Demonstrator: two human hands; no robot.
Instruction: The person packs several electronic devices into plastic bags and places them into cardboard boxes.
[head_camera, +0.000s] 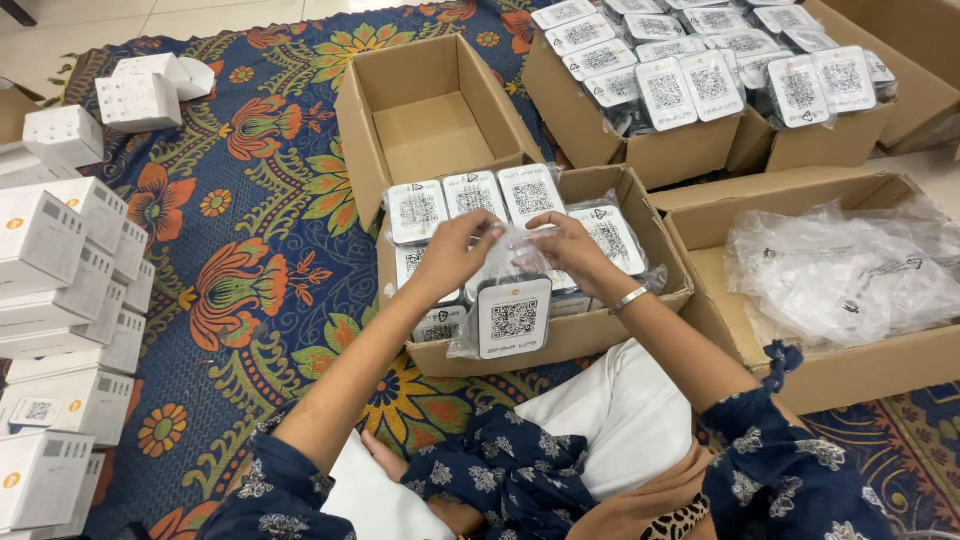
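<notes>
Both hands, left (455, 252) and right (562, 248), pinch a clear bag's mouth (520, 250) over the white device (513, 318); I'd judge sealing comes next, needing aligned edges.

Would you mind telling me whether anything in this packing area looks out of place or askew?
Nothing looks damaged or spilled. The only untidy spot is the heap of clear plastic bags, crumpled loosely in the right-hand carton, and two small white boxes lying tilted on the patterned rug.

Bagged devices (470, 200) in middle carton (640, 230)
</notes>
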